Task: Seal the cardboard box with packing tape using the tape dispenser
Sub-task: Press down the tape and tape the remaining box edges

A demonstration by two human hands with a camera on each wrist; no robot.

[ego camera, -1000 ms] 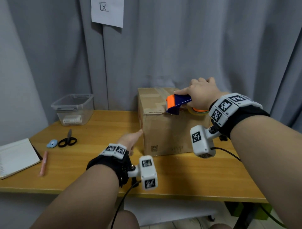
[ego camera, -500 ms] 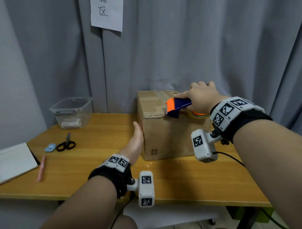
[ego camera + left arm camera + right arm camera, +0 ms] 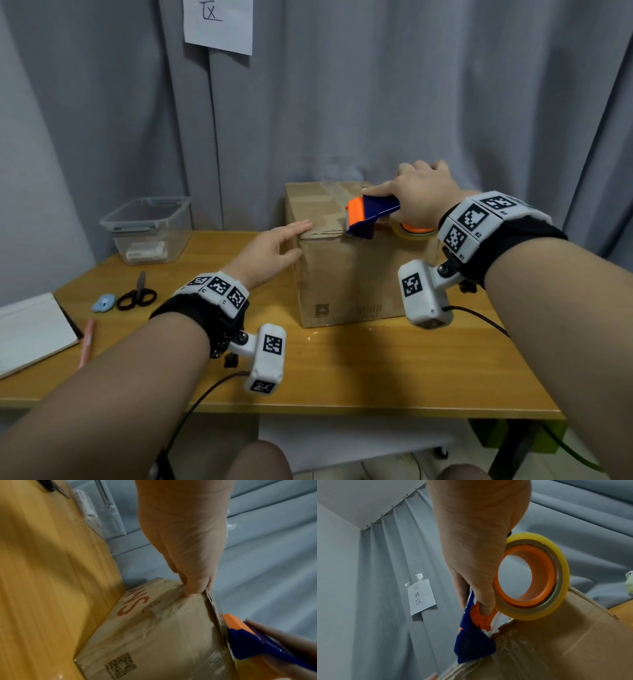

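Note:
A brown cardboard box (image 3: 346,274) stands at the back middle of the wooden table (image 3: 342,370), with old tape across its top. My right hand (image 3: 404,202) grips a blue and orange tape dispenser (image 3: 370,214), whose nose presses on the box's top front edge. Its yellowish tape roll (image 3: 414,231) sits under my palm. In the right wrist view, clear tape runs from the roll (image 3: 532,577) past the blue nose (image 3: 474,642) onto the box (image 3: 556,649). My left hand (image 3: 294,240) rests with straight fingers on the box's top left front corner. Its fingertips (image 3: 192,592) touch that edge.
A clear plastic bin (image 3: 147,229) stands at the back left. Black scissors (image 3: 137,296), a small blue item (image 3: 103,303), a pink pen (image 3: 87,342) and an open notebook (image 3: 30,329) lie to the left. A grey curtain hangs close behind the box.
My left hand has risen from low beside the box's left face to its top front-left corner. The right hand and the dispenser have stayed at the top front edge.

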